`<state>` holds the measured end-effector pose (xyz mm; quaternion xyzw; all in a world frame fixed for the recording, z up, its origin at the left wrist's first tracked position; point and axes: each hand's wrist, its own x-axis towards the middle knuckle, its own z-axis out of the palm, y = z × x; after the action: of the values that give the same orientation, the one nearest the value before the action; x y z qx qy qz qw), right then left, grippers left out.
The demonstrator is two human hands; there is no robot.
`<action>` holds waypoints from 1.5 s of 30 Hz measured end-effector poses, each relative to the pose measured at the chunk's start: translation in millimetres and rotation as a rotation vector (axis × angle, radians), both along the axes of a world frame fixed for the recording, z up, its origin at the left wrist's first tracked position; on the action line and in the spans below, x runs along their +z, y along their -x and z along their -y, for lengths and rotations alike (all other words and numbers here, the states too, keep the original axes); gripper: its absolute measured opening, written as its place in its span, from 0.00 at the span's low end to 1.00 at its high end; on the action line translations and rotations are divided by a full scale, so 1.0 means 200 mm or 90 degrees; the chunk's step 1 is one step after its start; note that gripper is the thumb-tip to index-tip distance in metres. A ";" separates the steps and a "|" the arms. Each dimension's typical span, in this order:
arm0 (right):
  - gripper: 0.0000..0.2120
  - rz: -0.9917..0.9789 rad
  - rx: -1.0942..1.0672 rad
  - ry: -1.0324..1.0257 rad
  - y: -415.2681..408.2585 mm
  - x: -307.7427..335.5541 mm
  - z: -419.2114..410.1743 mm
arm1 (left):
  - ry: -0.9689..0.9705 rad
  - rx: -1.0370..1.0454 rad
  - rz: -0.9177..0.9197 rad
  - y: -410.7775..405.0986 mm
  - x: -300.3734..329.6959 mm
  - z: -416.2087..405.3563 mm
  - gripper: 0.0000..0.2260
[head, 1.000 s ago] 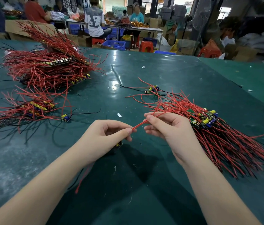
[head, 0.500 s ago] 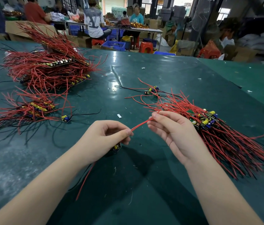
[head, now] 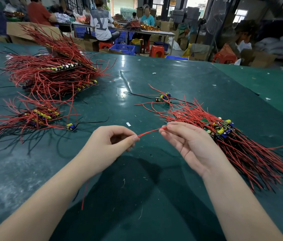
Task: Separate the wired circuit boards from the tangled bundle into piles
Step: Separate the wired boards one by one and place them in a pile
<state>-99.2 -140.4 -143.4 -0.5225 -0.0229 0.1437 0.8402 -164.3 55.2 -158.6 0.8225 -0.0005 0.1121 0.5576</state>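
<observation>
**Inspector:** Step in hand, by my judgement: one wired board is being drawn free of the tangled bundle (head: 227, 145), which lies on the counter (head: 154, 75) just right of the right hand. To do it well, keep the wire (head: 148, 132) taut between both hands, follow it along to its board, and lift it out along the lie of the strands. Pulling across them would likely drag neighbouring boards with it.

**Assistant:** And the sorted piles?

**Inspector:** The big pile (head: 53, 73) lies well beyond the left hand, far and to its left. The smaller pile (head: 33, 117) is nearer, left of the left hand and apart from it. A single board (head: 71, 126) sits between that pile and the left hand. A few loose boards (head: 163, 98) lie beyond both hands, at the far edge of the bundle.

**Assistant:** State of the hands?

**Inspector:** Left hand (head: 111, 145): fingers curled, thumb and forefinger pinching one end of the red wire. Right hand (head: 187, 145): palm toward the camera, fingertips (head: 169, 127) gripping the other end of the exposed stretch. The wire spans the short gap between them, raised above the counter. A red strand hangs below the left forearm; I judge it the same wire's tail, but cannot confirm.

**Assistant:** Where is its board?

**Inspector:** Cannot tell. No board shows in either hand; it may be hidden in the left palm.
</observation>
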 end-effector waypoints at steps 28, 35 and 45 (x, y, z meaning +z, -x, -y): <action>0.06 0.023 0.146 0.027 0.06 0.03 -0.03 | 0.069 -0.087 0.021 0.03 0.06 0.03 0.06; 0.06 0.045 0.185 0.023 0.08 0.05 -0.03 | 0.085 -0.112 0.043 0.04 0.08 0.04 0.07; 0.07 -0.003 0.241 0.032 0.08 0.06 -0.02 | 0.105 -0.135 0.040 0.04 0.06 0.03 0.06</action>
<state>-115.9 -136.2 -131.7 -0.5295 -0.1150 0.3012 0.7847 -173.0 49.6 -146.3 0.7655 -0.0957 0.0776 0.6315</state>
